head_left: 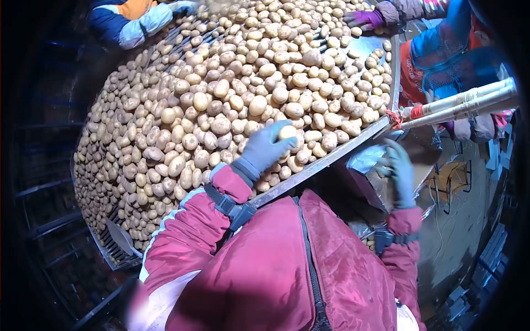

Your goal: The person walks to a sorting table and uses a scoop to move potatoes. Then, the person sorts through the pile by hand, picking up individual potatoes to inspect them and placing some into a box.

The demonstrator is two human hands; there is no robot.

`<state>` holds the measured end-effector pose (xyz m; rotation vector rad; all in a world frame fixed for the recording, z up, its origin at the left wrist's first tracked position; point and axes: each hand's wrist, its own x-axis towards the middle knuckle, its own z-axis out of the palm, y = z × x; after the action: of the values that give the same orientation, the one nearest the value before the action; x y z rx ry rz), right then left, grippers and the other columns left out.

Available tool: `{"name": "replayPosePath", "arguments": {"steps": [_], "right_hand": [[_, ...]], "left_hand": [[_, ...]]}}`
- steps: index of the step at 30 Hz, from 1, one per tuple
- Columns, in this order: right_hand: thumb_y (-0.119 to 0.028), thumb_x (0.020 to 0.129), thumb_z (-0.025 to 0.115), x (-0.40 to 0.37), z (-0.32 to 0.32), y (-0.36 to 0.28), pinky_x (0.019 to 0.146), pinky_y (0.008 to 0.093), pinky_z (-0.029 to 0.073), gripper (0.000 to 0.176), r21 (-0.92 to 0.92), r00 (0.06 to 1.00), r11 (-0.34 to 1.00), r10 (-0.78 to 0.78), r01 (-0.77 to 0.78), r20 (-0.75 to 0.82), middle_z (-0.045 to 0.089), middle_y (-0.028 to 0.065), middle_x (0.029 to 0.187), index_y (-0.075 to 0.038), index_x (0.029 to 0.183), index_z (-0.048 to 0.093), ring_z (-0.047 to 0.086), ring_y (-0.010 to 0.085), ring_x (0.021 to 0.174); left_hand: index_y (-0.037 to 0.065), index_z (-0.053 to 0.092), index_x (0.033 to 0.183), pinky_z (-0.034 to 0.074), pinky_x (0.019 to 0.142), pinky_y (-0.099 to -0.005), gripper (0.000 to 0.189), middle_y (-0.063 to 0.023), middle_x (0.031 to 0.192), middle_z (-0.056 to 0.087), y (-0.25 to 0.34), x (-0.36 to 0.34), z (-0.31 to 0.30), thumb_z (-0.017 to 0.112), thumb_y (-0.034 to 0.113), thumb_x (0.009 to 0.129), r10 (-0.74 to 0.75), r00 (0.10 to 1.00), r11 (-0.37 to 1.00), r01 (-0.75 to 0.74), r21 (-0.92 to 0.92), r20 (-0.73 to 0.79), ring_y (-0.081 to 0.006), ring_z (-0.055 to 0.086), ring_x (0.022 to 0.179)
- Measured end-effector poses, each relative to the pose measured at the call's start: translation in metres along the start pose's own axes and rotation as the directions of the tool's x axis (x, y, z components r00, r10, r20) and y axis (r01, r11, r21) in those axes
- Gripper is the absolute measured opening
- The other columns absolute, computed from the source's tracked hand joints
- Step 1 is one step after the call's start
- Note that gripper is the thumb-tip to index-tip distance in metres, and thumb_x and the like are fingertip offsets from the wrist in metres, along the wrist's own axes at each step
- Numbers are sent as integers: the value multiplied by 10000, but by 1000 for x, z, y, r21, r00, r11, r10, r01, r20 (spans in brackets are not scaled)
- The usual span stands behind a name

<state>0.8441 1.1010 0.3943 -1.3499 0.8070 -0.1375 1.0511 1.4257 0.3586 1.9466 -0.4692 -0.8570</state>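
Observation:
A big heap of pale potatoes (221, 126) covers a metal-edged sorting table in front of me. My left hand (264, 148), in a grey glove, reaches over the heap's near edge, with thumb and fingers around a potato (287, 132). Beyond the table rim, my right hand (398, 171), also gloved, is above a cardboard box (369, 186) with clear plastic at its opening. Its fingers are curved and apart from the thumb, and the hand partly hides the box's inside.
The metal rim (326, 160) runs diagonally before me. Wrapped poles (464, 103) jut out from its right corner. Across the table are one person's pale sleeve (146, 25) and another's purple glove (364, 20). An orange-yellow bag on a frame (450, 179) stands on the floor at right.

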Motion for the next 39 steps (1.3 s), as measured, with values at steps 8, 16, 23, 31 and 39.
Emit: {"name": "replayPosePath", "arguments": {"steps": [8, 16, 23, 31, 39], "right_hand": [[-303, 998, 600, 35, 139, 49, 714, 317, 587, 287, 272, 819, 814, 369, -513, 438, 687, 54, 1040, -75, 1164, 650, 692, 190, 943], [-186, 954, 639, 76, 72, 72, 500, 293, 533, 256, 6, 963, 999, -49, 49, 263, 648, 78, 767, 6, 1121, 668, 624, 168, 576], [-311, 1047, 520, 91, 145, 9, 727, 259, 562, 400, 88, 753, 970, 116, -225, 648, 678, 77, 1197, -62, 1351, 600, 681, 147, 888], [-226, 1007, 580, 97, 154, 23, 840, 304, 526, 274, 44, 554, 820, 345, -570, 758, 695, 38, 1061, -27, 1169, 678, 645, 146, 971], [-315, 1029, 524, 55, 12, -22, 716, 278, 528, 365, -131, 939, 986, 142, -106, 312, 687, 52, 944, -6, 1108, 703, 638, 128, 798]], "left_hand": [[88, 659, 1217, 491, 992, -438, 435, -165, 1283, 614, -6, 70, 15, 735, 323, 859, 566, 811, 600, -283, 749, -147, -347, 571, 1185], [96, 683, 1149, 541, 854, -422, 428, -138, 1136, 642, 30, 78, 0, 789, 333, 809, 125, 978, 875, -30, 484, -165, -298, 644, 1010], [23, 634, 1319, 605, 676, -294, 389, -65, 1085, 691, 40, 33, -4, 546, 283, 1044, -278, 961, 819, 240, -521, 6, -145, 687, 956], [24, 700, 1159, 518, 938, -415, 334, -179, 1114, 695, -5, 32, -58, 675, 249, 914, 105, 888, 964, 21, 267, -448, -350, 652, 1039], [69, 574, 1380, 526, 938, -404, 566, -163, 1259, 620, -25, 63, -45, 733, 231, 861, 172, 906, 939, -32, 344, -386, -306, 627, 1131]]}}
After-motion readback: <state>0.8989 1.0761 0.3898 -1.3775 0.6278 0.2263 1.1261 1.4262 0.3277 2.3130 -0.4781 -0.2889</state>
